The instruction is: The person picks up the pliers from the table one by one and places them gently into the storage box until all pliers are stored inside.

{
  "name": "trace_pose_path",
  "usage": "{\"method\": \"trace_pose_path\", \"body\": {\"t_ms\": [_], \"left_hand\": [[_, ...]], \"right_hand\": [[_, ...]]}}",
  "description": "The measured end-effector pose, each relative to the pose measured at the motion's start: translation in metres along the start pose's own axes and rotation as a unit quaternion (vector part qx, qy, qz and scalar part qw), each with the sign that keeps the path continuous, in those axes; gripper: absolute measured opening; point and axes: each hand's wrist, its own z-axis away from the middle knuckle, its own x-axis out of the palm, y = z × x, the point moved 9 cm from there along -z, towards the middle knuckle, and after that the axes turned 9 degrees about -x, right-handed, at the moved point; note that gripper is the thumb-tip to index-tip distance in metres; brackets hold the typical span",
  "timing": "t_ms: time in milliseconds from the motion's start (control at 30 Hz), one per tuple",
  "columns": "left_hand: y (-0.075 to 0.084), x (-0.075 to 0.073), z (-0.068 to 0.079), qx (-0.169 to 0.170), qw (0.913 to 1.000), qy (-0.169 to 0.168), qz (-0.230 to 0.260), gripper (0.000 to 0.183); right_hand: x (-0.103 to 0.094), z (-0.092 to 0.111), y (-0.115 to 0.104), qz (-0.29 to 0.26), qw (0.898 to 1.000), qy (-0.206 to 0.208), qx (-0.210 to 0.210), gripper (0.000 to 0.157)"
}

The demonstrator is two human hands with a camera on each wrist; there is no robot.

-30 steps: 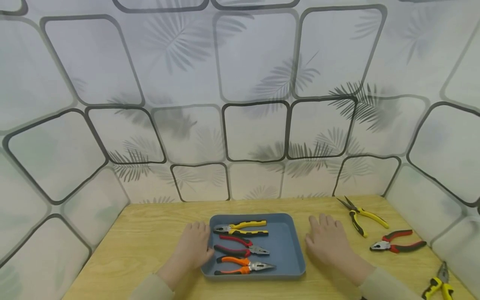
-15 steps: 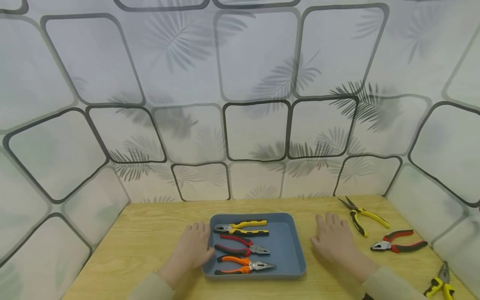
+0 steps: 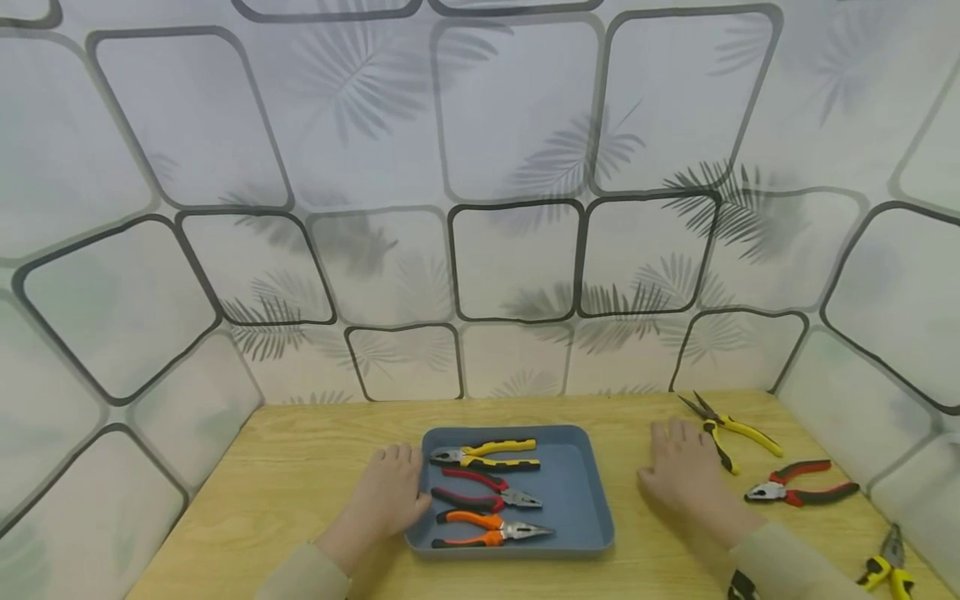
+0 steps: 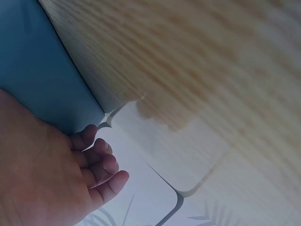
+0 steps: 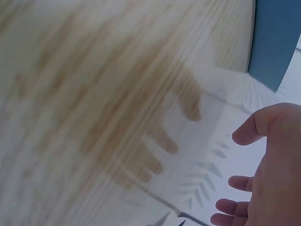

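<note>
My left hand (image 3: 386,492) rests against the left side of a blue-grey tray (image 3: 577,492), its thumb at the rim. In the left wrist view, its fingers are relaxed beside the tray wall. Inside the tray lie yellow-and-black combination pliers (image 3: 480,458), red-and-black pliers (image 3: 491,497) and orange-and-black long-nose pliers (image 3: 498,531). My right hand (image 3: 686,471) is over the table right of the tray, holding nothing, fingers loosely extended. Nearest to it are yellow-and-black needle-nose pliers (image 3: 738,429), whose lower handle is close to its fingers.
Red-and-black pliers (image 3: 798,483) and another yellow-handled pair of pliers (image 3: 888,562) lie along the table's right side. A dark object (image 3: 742,586), partly hidden, shows beside the right sleeve. Patterned walls enclose the wooden table (image 3: 300,467) at the back and sides.
My right hand has moved right, away from the tray and towards the needle-nose pliers. More of the dark object beside the right sleeve shows. The left hand stays at the tray.
</note>
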Motion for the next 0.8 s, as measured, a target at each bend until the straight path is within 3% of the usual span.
{"method": "trace_pose_path", "body": {"t_ms": [500,800], "left_hand": [[0.001,-0.003,0.001,-0.006,0.9999,-0.007,-0.004,0.059],[0.001,-0.004,0.001,-0.008,0.9999,-0.012,-0.003,0.058]], "right_hand": [[0.018,-0.004,0.038,-0.002,0.999,0.025,0.020,0.065],[0.012,-0.004,0.051,-0.006,0.999,0.025,0.026,0.066]]}}
